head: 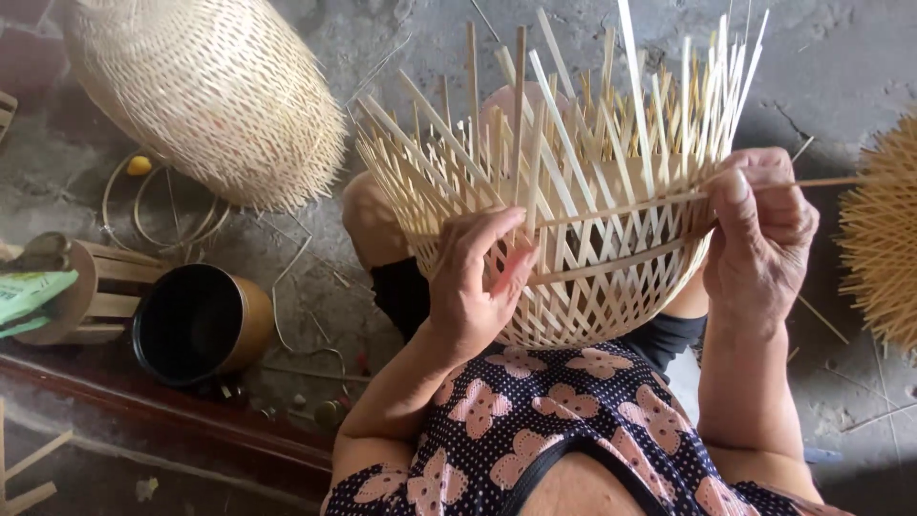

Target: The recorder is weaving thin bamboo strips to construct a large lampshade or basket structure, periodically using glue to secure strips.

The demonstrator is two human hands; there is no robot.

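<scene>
1. Half-woven bamboo basket (pixel 583 258): centre of the frame, resting on the person's lap, bowl side toward the body. Unwoven splints stand up from the rim toward the top edge of the frame, fanned and uneven.
2. Left hand (pixel 478 287): at the lower left side of the basket wall. Fingers curl narrowly around the weave, thumb on the outer face, fingertips (pixel 511 222) pressed on the crossing splints. Grip is closed on the basket.
3. Right hand (pixel 759 239): at the right edge of the basket. Thumb and forefinger pinch a thin bamboo strip (pixel 812 182), which runs level from the weave out toward the right of the frame. Remaining fingers fold in against the palm.
4. Finished woven basket (pixel 205 96): upper left of the frame, lying on its side on the concrete floor (pixel 841 57), well apart from both hands.
5. Black round container (pixel 196 325): left of the frame, lying on its side, mouth toward the camera, beside a small wooden stool (pixel 100 291).
6. Bundle of bamboo splints (pixel 884 229): right edge of the frame, fanned out, only partly in view.
7. Loose coiled strips (pixel 167 205) lie on the floor beneath the finished basket.
</scene>
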